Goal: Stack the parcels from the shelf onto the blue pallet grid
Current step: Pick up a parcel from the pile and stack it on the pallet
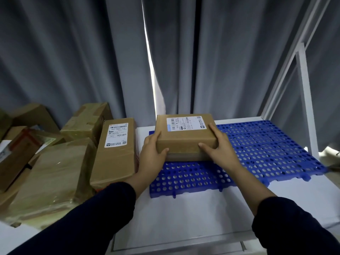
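Gripping a flat cardboard parcel (184,136) from both sides — left hand (152,153) wrapping the near left corner, thumb on the front face, fingers along the left edge; right hand (219,146) clamping the near right corner, thumb on the front face, fingers lying over the top edge. Both grips closing on that one parcel. Parcel sitting over the rear left part of the blue pallet grid (266,150), white shipping label (185,122) facing up at its far side; whether resting fully on the grid or hovering just above, cannot tell. Grid lying flat on the white counter (184,218), its perforated surface showing in front and to the right of the parcel. Dark sleeves (103,208) reaching in from the bottom edge. Standing just left of the grid — a long taped box (115,153) with its own white label, and beyond it a loose heap of taped cardboard parcels (55,170) leaning on each other. Grey curtains (73,61) hanging behind everything, a white shelf frame (305,92) rising at the right.
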